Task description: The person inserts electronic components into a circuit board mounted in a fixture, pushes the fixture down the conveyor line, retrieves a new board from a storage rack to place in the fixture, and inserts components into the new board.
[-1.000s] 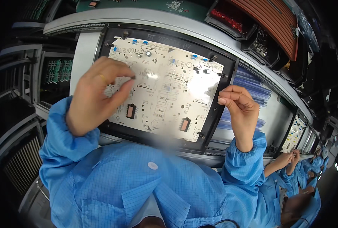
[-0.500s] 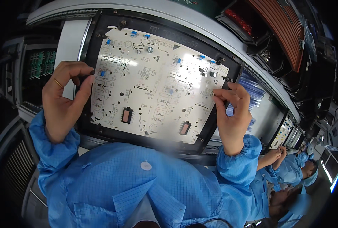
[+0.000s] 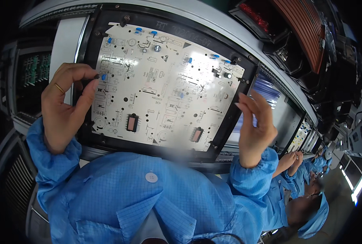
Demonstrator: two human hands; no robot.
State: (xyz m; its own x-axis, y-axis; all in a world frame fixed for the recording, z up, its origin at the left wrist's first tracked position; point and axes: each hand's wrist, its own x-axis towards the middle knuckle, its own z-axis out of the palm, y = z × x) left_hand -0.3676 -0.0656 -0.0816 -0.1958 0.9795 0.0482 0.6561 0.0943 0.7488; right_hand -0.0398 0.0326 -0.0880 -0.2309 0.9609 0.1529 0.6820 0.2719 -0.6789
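Observation:
In front of me a white circuit board (image 3: pixel 148 110) lies in a black frame (image 3: pixel 177 29). Blue disc parts (image 3: pixel 154 33), small round cans (image 3: pixel 157 48) and two black chips with pinkish tops (image 3: pixel 132 123) sit on it. At the board's left edge, my left hand (image 3: pixel 65 103) pinches a small black clip (image 3: pixel 96 76) between thumb and forefinger, beside a blue disc part. My right hand (image 3: pixel 257 126) hovers just past the frame's right edge, fingers apart, with nothing visible in them. A black clip (image 3: pixel 243 80) sits on the frame above it.
Black bins (image 3: pixel 252 18) stand at the far right, one with red parts, beside a stack of brown strips (image 3: pixel 303 28). Bluish strips (image 3: pixel 266 91) lie right of the frame. Green boards (image 3: pixel 36 69) fill a rack at left. Co-workers in blue (image 3: pixel 276 199) sit at right.
My right hand has come off the board's right edge and moved right, its fingers loosening. My left hand stays at the left clip. The whole view has shifted slightly.

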